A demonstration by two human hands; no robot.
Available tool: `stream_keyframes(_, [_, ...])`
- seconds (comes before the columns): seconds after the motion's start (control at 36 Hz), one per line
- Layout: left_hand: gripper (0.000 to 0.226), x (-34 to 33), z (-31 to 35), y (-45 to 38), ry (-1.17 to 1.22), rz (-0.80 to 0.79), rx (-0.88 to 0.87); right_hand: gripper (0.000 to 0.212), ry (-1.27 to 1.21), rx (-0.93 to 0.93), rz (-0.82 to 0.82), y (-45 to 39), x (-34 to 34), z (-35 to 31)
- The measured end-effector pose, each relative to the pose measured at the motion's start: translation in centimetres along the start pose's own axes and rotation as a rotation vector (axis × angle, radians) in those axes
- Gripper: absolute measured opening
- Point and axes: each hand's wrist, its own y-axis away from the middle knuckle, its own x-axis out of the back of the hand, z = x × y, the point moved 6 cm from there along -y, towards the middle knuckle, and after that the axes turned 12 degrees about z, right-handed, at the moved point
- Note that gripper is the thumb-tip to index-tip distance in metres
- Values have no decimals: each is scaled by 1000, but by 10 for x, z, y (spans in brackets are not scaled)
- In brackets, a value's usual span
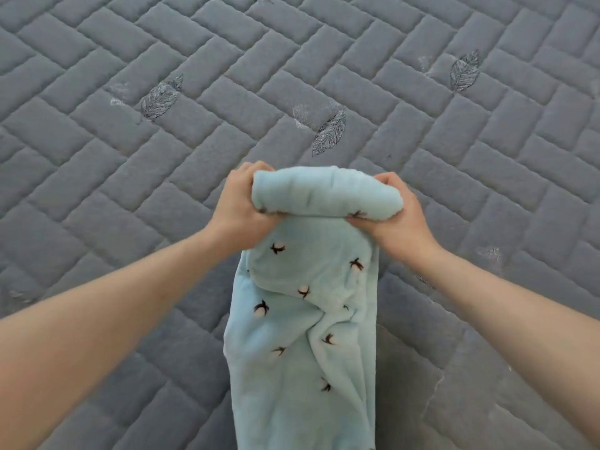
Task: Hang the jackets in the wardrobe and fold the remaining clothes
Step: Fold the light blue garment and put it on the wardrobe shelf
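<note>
Both my left hand and right hand grip the garment by its rolled end, near the quilt's middle, keeping the fold square

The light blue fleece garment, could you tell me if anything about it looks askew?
The light blue fleece garment is twisted and bunched below the roll that the left hand and right hand grip.

No text, label or number is legible.
</note>
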Motion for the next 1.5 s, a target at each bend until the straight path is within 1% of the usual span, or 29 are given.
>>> stream_keyframes(0.08, [49,10,13,49,-334,-109,-363,41,296,281,-122,43,11,-9])
stream_keyframes(0.14, [57,10,10,83,-456,-217,-495,39,382,472,-240,73,11,-8])
stream_keyframes(0.17, [59,11,6,98,-495,-266,-523,41,427,521,-300,87,11,-3])
stream_keyframes(0.22, [64,10,-3,130,-585,-370,-550,46,513,517,-399,113,11,13])
stream_keyframes(0.28, [64,9,-17,158,-687,-532,-538,54,584,451,-485,136,12,32])
stream_keyframes(0.33, [56,7,-32,180,-764,-745,-458,58,633,397,-584,156,12,51])
stream_keyframes(0.36, [51,7,-36,186,-760,-823,-416,56,632,363,-619,164,13,58])
stream_keyframes(0.39, [44,6,-34,187,-728,-850,-377,53,610,314,-629,169,13,64])
stream_keyframes(0.42, [36,6,-28,183,-666,-808,-315,46,565,258,-594,172,13,66])
stream_keyframes(0.44, [30,7,-22,172,-590,-705,-228,37,500,204,-506,171,15,66])
stream_keyframes(0.5, [26,14,-13,143,-452,-400,-80,21,361,120,-246,159,21,61])
stream_keyframes(0.53, [26,16,-12,129,-415,-267,-50,22,312,101,-130,152,23,59])
stream_keyframes(0.56, [34,16,-12,116,-396,-179,-44,34,287,82,-46,145,24,58])
stream_keyframes(0.58, [47,13,-13,103,-403,-145,-42,51,283,42,4,137,23,59])
stream_keyframes(0.61, [65,7,-17,91,-441,-173,-19,73,286,-24,18,129,20,63])
stream_keyframes(0.67, [101,-9,-31,77,-567,-356,63,116,241,-230,-49,119,8,76])
stream_keyframes(0.72, [126,-25,-45,73,-700,-564,87,140,147,-446,-167,115,-7,90])
stream_keyframes(0.78, [141,-36,-54,78,-754,-718,120,145,146,-573,-306,116,-20,96])
stream_keyframes(0.83, [145,-42,-56,88,-779,-815,153,133,144,-642,-413,118,-28,96])
stream_keyframes(0.86, [137,-44,-56,95,-805,-834,139,120,122,-674,-452,119,-28,95])
stream_keyframes(0.89, [122,-46,-55,100,-832,-820,93,107,97,-690,-490,120,-27,93])
stream_keyframes(0.94, [78,-45,-45,108,-853,-719,-37,102,85,-629,-548,124,-20,81])
stream_keyframes(0.97, [67,-42,-38,113,-839,-671,-80,99,114,-551,-541,126,-14,74])
stream_keyframes(1.06, [55,-29,-17,136,-768,-511,-210,61,224,-269,-421,135,4,53])
stream_keyframes(1.11, [53,-17,-4,161,-755,-383,-318,52,263,-96,-358,151,14,43])
stream_keyframes(1.17, [55,-4,6,190,-748,-280,-390,49,273,56,-333,174,22,37])
stream_keyframes(1.28, [65,9,21,247,-715,-191,-460,60,300,224,-303,230,31,39])
stream_keyframes(1.36, [68,11,28,284,-681,-193,-461,66,360,273,-250,265,39,47])
stream_keyframes(1.5, [75,7,30,335,-662,-288,-395,69,429,235,-216,310,45,61])
